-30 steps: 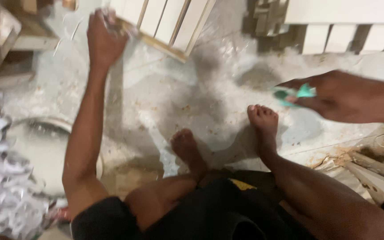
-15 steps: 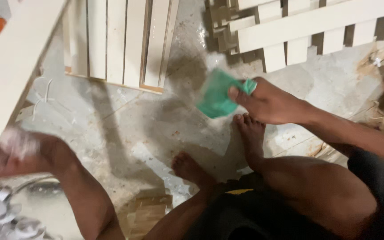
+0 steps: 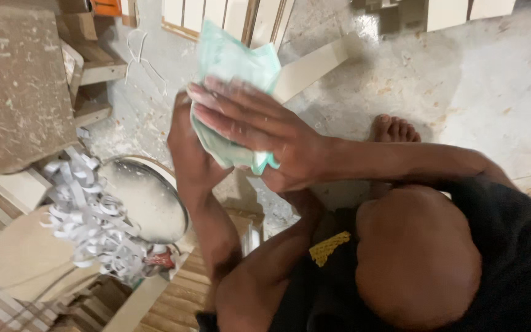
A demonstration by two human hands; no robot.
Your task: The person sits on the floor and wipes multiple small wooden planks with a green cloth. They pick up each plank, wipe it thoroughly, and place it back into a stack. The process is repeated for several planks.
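Cloth (image 3: 235, 61) (green, soft, likely light) sandwiched between flat right hand (image 3: 265, 132) above and left hand (image 3: 188, 147) beneath; best pinched at upper edge.

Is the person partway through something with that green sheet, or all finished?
Partway, it seems. Both hands are on the green sheet: the right hand lies flat over it, the left hand backs it from behind. White slatted panels lean nearby, and pale shavings are heaped beside a round pan. What remains cannot be told.

Head view, steeply down, close
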